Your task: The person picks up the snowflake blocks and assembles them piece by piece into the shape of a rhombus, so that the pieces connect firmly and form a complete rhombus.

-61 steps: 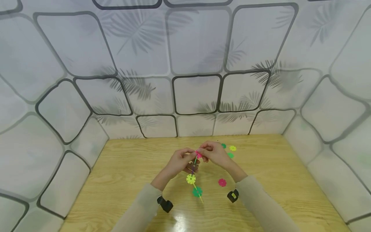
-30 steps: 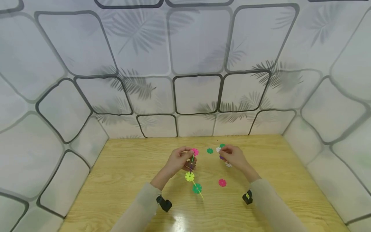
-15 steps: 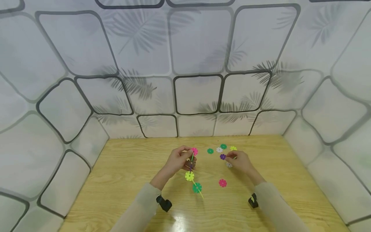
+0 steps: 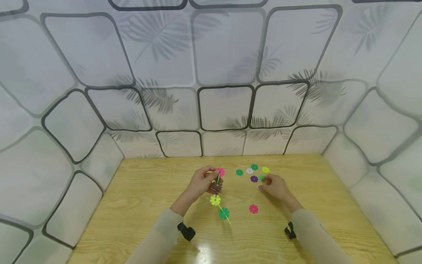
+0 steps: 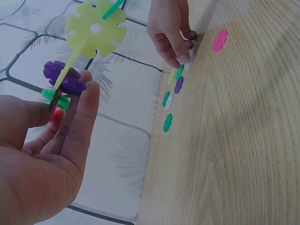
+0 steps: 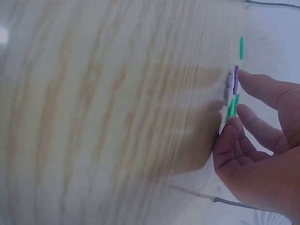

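My left hand [image 4: 204,181] pinches a chain of flower-shaped plastic interlocking discs between thumb and fingers, held above the table. A pink disc [image 4: 221,171] tops the chain; a yellow disc [image 4: 215,200] and a green disc [image 4: 224,213] hang lower. In the left wrist view a purple disc [image 5: 65,79] sits beside the fingertips. My right hand [image 4: 276,187] is low at the table on the right, thumb and forefinger spread apart. Its fingertips are right at a loose white disc [image 4: 260,187], partly covered in the head view, and near a light green one [image 4: 261,177].
Loose discs lie on the wooden table [image 4: 148,205]: a purple disc [image 4: 254,179], a second white disc [image 4: 250,171], a yellow disc [image 4: 265,169], dark green discs [image 4: 239,172] and a deep pink disc [image 4: 253,209]. Patterned cloth walls [image 4: 224,110] stand behind and at both sides.
My right hand has left the chain's pink end, moved right over the loose discs, then slightly towards me to the near white disc. The left hand keeps the chain, shifted slightly left.
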A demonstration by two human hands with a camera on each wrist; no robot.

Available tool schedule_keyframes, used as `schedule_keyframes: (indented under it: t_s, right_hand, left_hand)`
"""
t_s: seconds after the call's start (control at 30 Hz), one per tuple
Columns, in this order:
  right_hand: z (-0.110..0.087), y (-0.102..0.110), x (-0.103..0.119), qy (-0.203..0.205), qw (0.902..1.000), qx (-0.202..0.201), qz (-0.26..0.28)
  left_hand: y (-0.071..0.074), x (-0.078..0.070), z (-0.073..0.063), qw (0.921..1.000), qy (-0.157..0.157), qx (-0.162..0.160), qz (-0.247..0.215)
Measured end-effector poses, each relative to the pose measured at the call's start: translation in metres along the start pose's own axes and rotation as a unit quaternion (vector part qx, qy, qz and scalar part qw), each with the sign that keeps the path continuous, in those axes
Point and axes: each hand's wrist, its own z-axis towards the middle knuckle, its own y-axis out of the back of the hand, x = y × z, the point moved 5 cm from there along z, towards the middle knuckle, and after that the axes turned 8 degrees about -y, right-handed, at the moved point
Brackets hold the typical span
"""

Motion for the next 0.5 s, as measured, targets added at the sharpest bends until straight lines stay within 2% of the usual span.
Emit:
schedule_keyframes:
  t_s: [0.5]
  right_hand:
    - [-0.0029, -0.0015, -0.0011, 0.007, 0.9997, -0.007, -0.022]
  left_hand:
    - [-0.0003, -0.0010, -0.0010, 1.0000, -0.003, 0.002, 0.006]
